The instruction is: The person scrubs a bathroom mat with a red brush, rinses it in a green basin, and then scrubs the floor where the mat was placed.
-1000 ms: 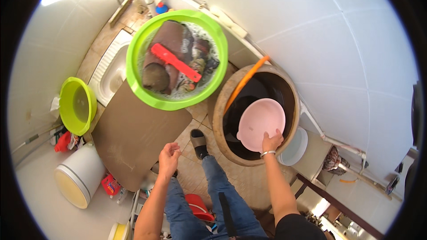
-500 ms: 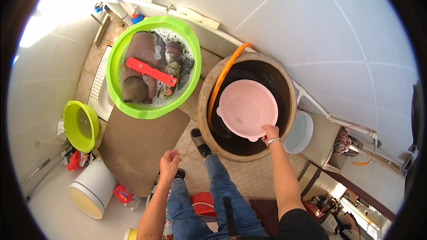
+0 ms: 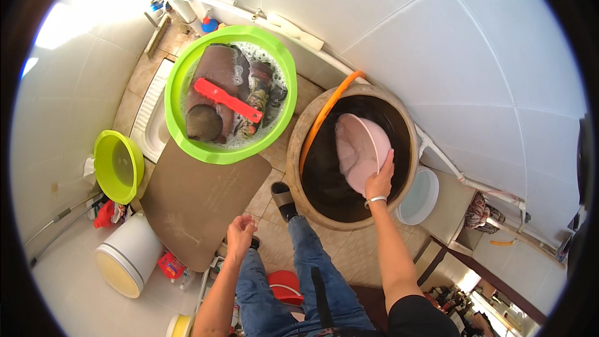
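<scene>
Right hand [image 3: 379, 182] holds a round pink plastic basin [image 3: 354, 150] edge; probably light, slippery, best rim-gripped; left hand [image 3: 239, 237] half-curled, empty.

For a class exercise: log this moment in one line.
right hand: gripping tilted pink basin in brown jar; left hand: empty; red brush: in green tub

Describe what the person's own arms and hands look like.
The left hand and right hand are ungloved, both forearms bare. A silvery bangle rings the right wrist; none shows on the left. A black sleeve ends near the right elbow; no left sleeve is in view.
</scene>
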Tool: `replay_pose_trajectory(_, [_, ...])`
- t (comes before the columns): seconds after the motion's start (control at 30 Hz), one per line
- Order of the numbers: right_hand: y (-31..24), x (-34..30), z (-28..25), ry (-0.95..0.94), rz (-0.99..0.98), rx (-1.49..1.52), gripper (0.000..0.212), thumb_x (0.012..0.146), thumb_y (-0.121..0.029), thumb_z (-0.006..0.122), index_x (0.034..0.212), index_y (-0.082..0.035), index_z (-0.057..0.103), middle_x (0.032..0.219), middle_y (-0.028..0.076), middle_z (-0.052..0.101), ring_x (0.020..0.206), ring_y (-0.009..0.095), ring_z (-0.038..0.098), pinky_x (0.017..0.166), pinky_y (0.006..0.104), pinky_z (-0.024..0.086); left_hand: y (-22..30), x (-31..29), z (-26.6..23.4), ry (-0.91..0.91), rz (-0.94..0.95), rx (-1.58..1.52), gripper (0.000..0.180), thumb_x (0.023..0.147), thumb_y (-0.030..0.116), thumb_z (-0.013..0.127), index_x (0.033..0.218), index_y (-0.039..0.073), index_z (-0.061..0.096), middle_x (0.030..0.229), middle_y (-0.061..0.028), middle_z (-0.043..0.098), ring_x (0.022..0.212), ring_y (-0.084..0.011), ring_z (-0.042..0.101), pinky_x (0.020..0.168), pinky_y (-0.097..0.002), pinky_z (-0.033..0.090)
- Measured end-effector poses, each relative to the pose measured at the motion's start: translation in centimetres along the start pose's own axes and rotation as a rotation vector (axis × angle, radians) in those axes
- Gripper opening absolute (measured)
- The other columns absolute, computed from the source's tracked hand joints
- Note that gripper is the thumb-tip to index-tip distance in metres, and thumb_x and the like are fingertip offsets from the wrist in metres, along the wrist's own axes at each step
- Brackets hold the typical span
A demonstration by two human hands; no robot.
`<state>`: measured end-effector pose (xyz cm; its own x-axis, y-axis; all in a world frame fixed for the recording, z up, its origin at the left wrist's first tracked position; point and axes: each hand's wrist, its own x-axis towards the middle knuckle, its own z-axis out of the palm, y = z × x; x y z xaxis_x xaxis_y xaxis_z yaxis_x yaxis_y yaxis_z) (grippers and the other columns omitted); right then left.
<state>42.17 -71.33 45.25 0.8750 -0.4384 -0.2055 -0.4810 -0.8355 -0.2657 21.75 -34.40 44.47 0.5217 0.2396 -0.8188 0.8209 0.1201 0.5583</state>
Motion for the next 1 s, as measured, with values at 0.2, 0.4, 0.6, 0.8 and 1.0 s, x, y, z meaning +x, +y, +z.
replay_pose_trajectory(0.2, [4.7, 1.2, 5.9, -0.156, 0.447, 0.737, 0.085, 0.083, 0.008, 0.044, 0.162, -0.018, 0.026, 0.15, 0.026, 0.048, 0.118, 0.05, 0.062, 0.098, 0.0629, 0.054, 1.3, -0.1, 2.6, -0.039, -0.019, -0.017, 0.03, 0.097, 0.006, 0.062, 0.123, -0.009, 0.063, 0.108, -0.0171, 0.073, 0.089, -0.0208, 0.073, 0.08, -0.0321, 0.057])
replay_pose_trajectory(0.4, [8.7, -1.0, 7.3, -0.357, 1.004, 1.37, 0.063, 0.078, 0.013, 0.046, 0.139, 0.005, 0.039, 0.131, 0.029, 0.05, 0.122, 0.056, 0.056, 0.095, 0.0766, 0.053, 3.0, 0.3, 6.0, -0.131, 0.045, -0.004, 0.034, 0.097, 0.009, 0.064, 0.127, -0.008, 0.061, 0.112, -0.0156, 0.072, 0.093, -0.0199, 0.072, 0.082, -0.0303, 0.056])
replay_pose_trajectory(0.6, [9.2, -4.2, 4.0, -0.437, 0.865, 1.509, 0.06, 0.077, 0.012, 0.052, 0.137, 0.004, 0.047, 0.128, 0.025, 0.055, 0.119, 0.048, 0.061, 0.092, 0.0687, 0.057, 5.4, -0.2, 9.1, -0.261, 0.083, 0.004, 0.044, 0.095, 0.012, 0.07, 0.132, -0.009, 0.057, 0.121, -0.0191, 0.069, 0.103, -0.0219, 0.07, 0.09, -0.0333, 0.056])
replay_pose_trajectory(0.8, [5.5, -4.8, -3.9, -0.448, 0.646, 1.391, 0.062, 0.075, 0.011, 0.058, 0.136, 0.004, 0.051, 0.126, 0.017, 0.063, 0.113, 0.036, 0.066, 0.092, 0.0515, 0.061, 11.5, -3.1, 12.1, -0.304, 0.096, -0.15, 0.077, 0.089, 0.018, 0.083, 0.147, -0.005, 0.04, 0.134, -0.0208, 0.062, 0.112, -0.0247, 0.068, 0.091, -0.0372, 0.058])
replay_pose_trajectory(1.0, [-1.0, -6.0, -8.6, -0.642, 0.481, 1.244, 0.061, 0.072, 0.011, 0.059, 0.133, 0.006, 0.056, 0.122, 0.016, 0.066, 0.111, 0.031, 0.066, 0.093, 0.0434, 0.057, 13.8, -4.5, 9.6, -0.372, -0.025, -0.471, 0.077, 0.083, 0.017, 0.088, 0.144, -0.003, 0.044, 0.137, -0.0184, 0.061, 0.119, -0.0238, 0.065, 0.083, -0.0358, 0.06])
